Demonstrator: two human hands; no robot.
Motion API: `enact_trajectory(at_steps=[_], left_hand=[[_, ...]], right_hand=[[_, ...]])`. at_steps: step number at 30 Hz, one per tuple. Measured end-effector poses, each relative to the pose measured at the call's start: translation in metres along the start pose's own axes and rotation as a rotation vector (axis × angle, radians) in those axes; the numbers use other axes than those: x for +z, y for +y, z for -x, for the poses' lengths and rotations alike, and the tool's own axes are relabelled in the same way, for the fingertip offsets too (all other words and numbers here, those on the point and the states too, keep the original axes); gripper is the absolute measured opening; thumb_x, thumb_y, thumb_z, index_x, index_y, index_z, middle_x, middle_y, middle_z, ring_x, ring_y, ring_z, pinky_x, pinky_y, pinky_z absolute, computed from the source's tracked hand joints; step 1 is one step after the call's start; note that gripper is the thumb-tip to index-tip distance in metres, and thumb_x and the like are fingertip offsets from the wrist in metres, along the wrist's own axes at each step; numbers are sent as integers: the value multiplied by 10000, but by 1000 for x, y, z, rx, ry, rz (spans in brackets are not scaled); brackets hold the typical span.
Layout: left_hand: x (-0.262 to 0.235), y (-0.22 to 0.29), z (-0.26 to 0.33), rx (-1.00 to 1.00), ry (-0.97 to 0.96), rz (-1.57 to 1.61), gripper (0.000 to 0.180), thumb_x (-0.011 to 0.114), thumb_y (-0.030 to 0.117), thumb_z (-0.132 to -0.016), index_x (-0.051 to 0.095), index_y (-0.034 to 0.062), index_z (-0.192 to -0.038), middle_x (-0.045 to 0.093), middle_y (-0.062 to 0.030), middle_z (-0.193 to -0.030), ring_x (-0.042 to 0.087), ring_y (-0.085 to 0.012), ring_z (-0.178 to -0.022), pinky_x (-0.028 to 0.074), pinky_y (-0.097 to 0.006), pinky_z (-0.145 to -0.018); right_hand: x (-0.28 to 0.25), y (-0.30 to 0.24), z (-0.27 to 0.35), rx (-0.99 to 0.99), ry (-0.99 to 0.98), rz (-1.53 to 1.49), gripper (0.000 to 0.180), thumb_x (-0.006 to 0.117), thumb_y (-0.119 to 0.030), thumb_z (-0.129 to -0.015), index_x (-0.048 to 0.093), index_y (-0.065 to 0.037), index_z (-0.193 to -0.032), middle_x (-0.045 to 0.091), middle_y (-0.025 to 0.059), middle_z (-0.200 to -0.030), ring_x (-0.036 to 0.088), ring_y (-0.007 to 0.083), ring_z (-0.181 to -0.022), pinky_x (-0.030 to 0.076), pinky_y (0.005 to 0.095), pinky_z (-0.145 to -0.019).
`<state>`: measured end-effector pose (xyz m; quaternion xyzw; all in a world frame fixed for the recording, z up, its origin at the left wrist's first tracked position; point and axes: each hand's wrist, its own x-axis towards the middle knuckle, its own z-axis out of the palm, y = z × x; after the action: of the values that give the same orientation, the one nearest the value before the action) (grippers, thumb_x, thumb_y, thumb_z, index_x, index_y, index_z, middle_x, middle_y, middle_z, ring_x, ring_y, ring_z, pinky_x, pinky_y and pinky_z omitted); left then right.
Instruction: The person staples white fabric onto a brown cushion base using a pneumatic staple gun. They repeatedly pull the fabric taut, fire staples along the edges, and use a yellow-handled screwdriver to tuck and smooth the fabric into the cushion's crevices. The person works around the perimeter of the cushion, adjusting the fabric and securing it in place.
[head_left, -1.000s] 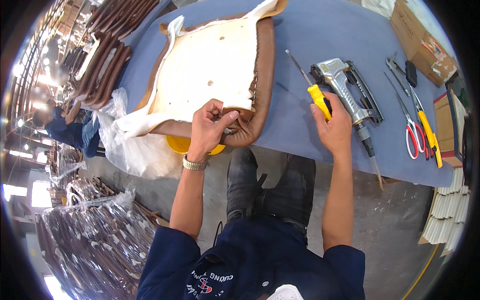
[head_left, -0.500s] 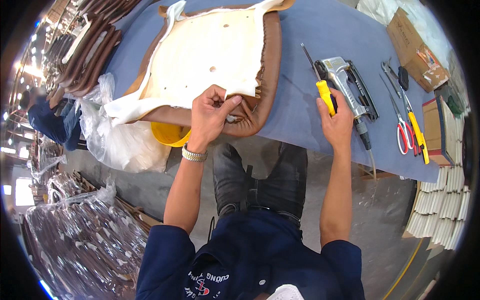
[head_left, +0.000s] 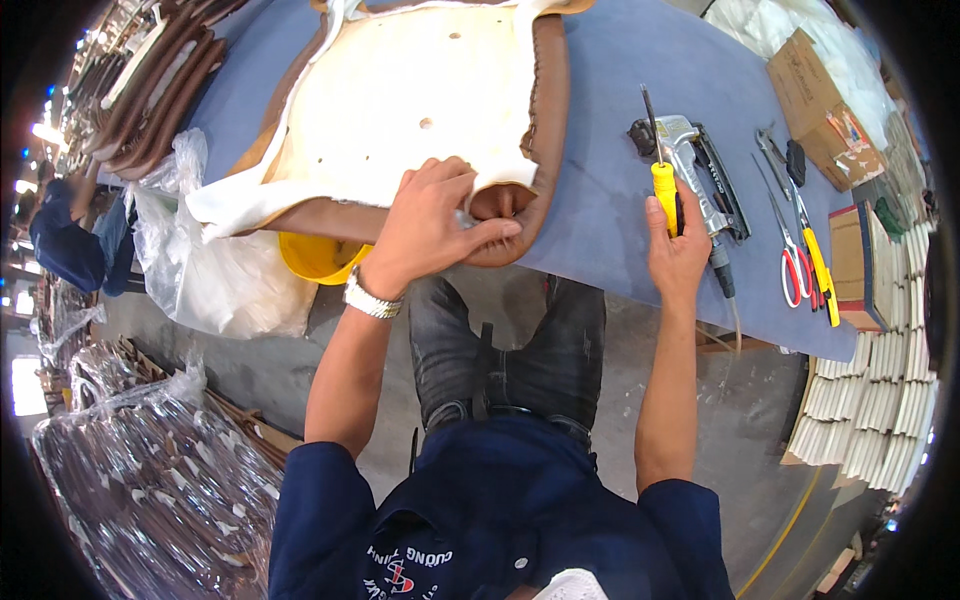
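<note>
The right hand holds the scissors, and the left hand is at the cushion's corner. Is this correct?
Not quite: the head view shows the right hand holding a yellow tool; the scissors lie on the table. The left hand is at the cushion's corner.

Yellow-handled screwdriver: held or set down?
Held: the right hand grips the screwdriver by its yellow handle, dark shaft pointing away from the wearer.

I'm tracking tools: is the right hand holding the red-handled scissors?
No, the right hand holds a yellow-handled tool with a thin metal shaft.
</note>
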<state>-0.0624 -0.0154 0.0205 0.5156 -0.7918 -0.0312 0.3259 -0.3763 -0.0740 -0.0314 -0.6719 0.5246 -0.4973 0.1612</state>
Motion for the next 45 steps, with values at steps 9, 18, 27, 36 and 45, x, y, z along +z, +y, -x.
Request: enact_trajectory(at_steps=[9, 18, 27, 36, 45], left_hand=[[22, 10, 7, -355, 173, 361, 244, 835, 212, -857, 759, -13, -913, 581, -77, -721, 521, -190, -608, 417, -354, -590], [8, 16, 9, -315, 158, 477, 163, 769, 101, -916, 770, -14, -1032, 653, -57, -877, 574, -138, -776, 464, -288, -715], [-5, 10, 28, -146, 76, -88, 317, 821, 312, -886, 786, 59, -1073, 709, -83, -956, 615, -251, -864, 449, -371, -857], [8, 3, 22, -330, 84, 109, 315, 833, 349, -831, 785, 42, -886, 670, -133, -724, 634, -332, -676, 476, -406, -661], [6, -4, 22, -394, 27, 163, 221, 734, 149, -753, 793, 25, -927, 715, -179, -799, 689, -390, -740, 552, -442, -679]], right_hand=[[-7, 10, 1, 170, 65, -267, 391, 741, -230, -990, 662, 4, -1293, 724, 93, -1053, 681, 144, -850, 538, 285, -780], [-160, 68, -69, 120, -77, 715, 462, 691, -385, -990, 647, -62, -1318, 724, 164, -1012, 691, 306, -913, 525, 406, -827], [-90, 29, -72, -49, -332, 524, 451, 709, -252, -961, 632, -53, -1359, 694, 218, -1220, 646, 412, -1142, 507, 487, -974], [-62, -11, -100, 41, -420, 365, 505, 696, -192, -958, 571, 8, -1405, 721, 185, -1048, 689, 282, -874, 535, 415, -793], [-68, -144, 63, 89, -563, 18, 66, 742, -42, -950, 735, -17, -889, 765, 8, -817, 705, 110, -743, 569, 312, -735]])
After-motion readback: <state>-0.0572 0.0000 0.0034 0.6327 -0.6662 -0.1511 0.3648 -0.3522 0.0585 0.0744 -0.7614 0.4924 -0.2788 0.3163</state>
